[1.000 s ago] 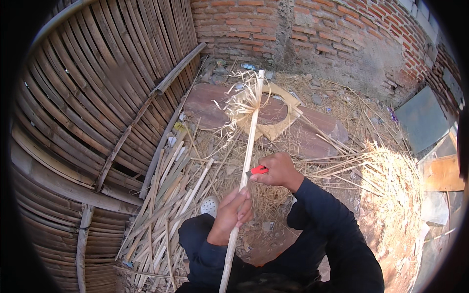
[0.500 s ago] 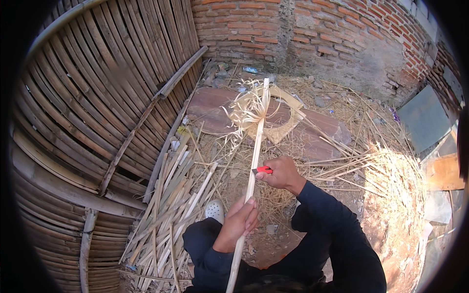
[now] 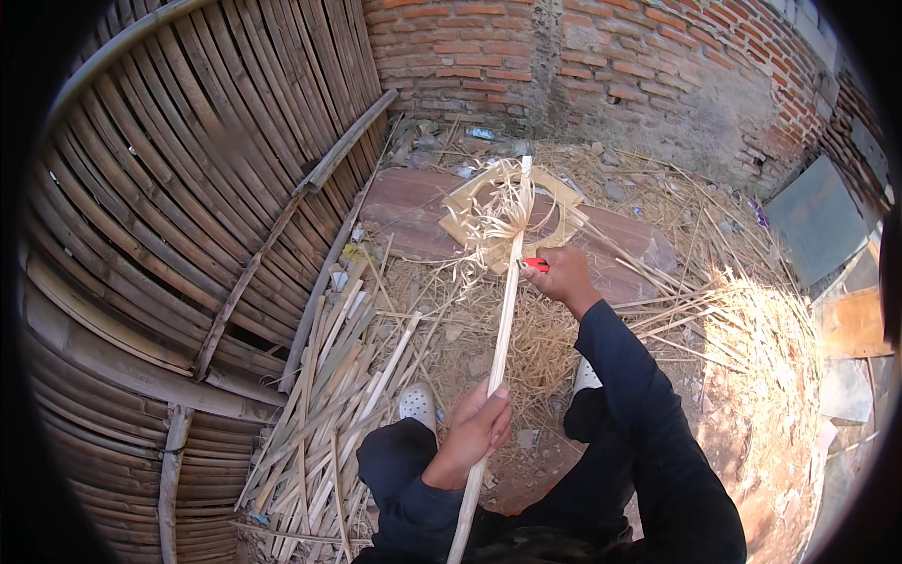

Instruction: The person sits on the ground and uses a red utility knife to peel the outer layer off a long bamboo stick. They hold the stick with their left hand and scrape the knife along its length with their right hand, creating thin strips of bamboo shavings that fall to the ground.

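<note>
My left hand point(image 3: 475, 428) is wrapped round the lower part of a long, pale bamboo strip point(image 3: 505, 343), which slants up and away from me. Higher along the strip, my right hand point(image 3: 567, 277) grips a red-handled cutter knife point(image 3: 537, 264). Its blade meets the strip's right side, though the edge itself is too small to make out. Just beyond the knife, a bunch of thin curled shavings point(image 3: 505, 214) hangs from the strip, still attached. Behind the shavings lies a tan frame-like piece with a round hole point(image 3: 567, 195).
A flat reddish-brown slab point(image 3: 402, 211) lies ahead. Split bamboo strips point(image 3: 315, 414) are heaped to the left, beside a bamboo slat wall point(image 3: 141, 207). A brick wall point(image 3: 648, 56) stands at the back. Loose shavings point(image 3: 761, 376) and a grey panel point(image 3: 819, 224) are at the right.
My right hand has pushed the knife up along the strip, away from me, to just below the curled shavings. The strip and my left hand have shifted slightly right.
</note>
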The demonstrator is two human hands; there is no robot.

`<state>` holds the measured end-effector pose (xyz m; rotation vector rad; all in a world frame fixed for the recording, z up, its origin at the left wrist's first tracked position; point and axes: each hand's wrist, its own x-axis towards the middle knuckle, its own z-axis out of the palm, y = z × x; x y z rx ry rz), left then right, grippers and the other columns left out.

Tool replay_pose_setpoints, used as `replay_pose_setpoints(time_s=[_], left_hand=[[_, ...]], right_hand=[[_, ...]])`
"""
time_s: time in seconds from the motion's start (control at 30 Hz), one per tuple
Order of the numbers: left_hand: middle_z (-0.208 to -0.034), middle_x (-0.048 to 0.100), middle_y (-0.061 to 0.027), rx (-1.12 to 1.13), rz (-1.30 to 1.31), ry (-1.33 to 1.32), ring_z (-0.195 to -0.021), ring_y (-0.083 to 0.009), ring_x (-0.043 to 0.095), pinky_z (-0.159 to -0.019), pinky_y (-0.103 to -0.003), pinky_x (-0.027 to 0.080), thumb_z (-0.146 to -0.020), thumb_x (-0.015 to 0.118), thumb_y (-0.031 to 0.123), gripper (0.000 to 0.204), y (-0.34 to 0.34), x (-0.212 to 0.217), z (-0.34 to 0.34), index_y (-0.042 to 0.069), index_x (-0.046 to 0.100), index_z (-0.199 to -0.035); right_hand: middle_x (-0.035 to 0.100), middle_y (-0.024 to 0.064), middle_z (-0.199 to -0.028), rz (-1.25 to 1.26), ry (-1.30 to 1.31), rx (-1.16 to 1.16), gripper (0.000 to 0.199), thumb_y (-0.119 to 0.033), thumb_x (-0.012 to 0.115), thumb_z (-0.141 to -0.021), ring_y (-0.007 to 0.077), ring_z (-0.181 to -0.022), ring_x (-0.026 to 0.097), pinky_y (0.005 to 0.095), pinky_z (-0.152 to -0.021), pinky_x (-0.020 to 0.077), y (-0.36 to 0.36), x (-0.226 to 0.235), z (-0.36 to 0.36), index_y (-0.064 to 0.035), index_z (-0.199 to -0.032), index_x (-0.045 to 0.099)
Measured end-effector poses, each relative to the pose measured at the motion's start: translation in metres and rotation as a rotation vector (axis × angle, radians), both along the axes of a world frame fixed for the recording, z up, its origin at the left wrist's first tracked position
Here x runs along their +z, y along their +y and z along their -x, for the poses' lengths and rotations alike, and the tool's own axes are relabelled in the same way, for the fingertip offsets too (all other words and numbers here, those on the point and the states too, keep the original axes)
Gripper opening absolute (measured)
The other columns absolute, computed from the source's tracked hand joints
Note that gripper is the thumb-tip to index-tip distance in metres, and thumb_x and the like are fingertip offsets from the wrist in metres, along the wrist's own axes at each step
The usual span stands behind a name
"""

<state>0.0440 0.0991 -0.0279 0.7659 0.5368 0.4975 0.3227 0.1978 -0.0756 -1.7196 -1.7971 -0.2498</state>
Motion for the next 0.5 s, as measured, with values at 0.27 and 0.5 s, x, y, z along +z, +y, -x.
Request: replay_pose_setpoints(time_s=[0.27,0.5], left_hand=[[-0.052,0.033,0.0029,-0.03,-0.033,0.076,-0.037,-0.0071,0.029,-0.039,-0.021,0.028,-0.102,0.037,0.019,0.014,-0.01,-0.006,-0.004,0.007,0.043,-0.106],[-0.05,0.033,0.0025,0.041,0.043,0.004,-0.035,-0.0078,0.028,-0.035,-0.021,0.027,-0.102,0.036,0.025,0.02,0.007,-0.014,0.005,0.008,0.044,-0.094]], right_hand=[[0.057,0.0169,-0.056,0.121,0.032,-0.223,0.061,-0.062,0.049,-0.083,0.0366,-0.059,0.059,0.0465,-0.055,0.044,0.012,0.004,-0.02,-0.0069,-0.065,0.067],[0.037,0.0029,-0.043,0.901,1.443,0.274,0.078,-0.074,0.035,-0.086,0.0171,-0.035,0.035,0.032,-0.038,0.0313,0.011,0.007,0.008,-0.0039,-0.053,0.041]])
